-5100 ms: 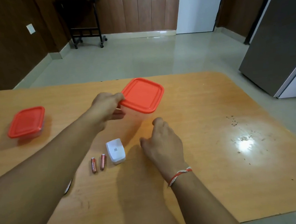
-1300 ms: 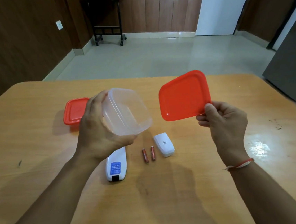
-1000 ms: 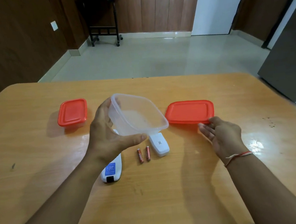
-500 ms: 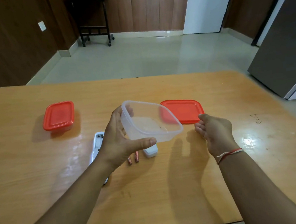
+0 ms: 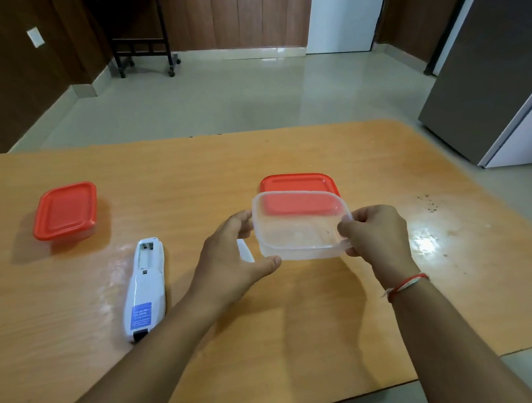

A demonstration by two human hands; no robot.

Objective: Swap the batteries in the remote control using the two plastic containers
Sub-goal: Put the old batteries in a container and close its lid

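Note:
Both hands hold an empty clear plastic container (image 5: 297,234) just above the table: my left hand (image 5: 231,260) grips its left side, my right hand (image 5: 375,236) its right rim. Its red lid (image 5: 298,183) lies flat on the table right behind it. A second container with a red lid on (image 5: 66,212) stands at the far left. The white remote (image 5: 144,286) lies face down, battery bay open and empty. A sliver of the white battery cover (image 5: 246,250) shows behind my left hand. The two batteries are hidden.
The wooden table (image 5: 303,327) ends close on the near side and on the right. A glare spot and some dark crumbs (image 5: 427,205) mark its right part. A grey cabinet (image 5: 497,49) stands beyond the right edge.
My right hand let go of the red lid, left it on the table and took the container's right rim. The container moved right and down, in front of the lid.

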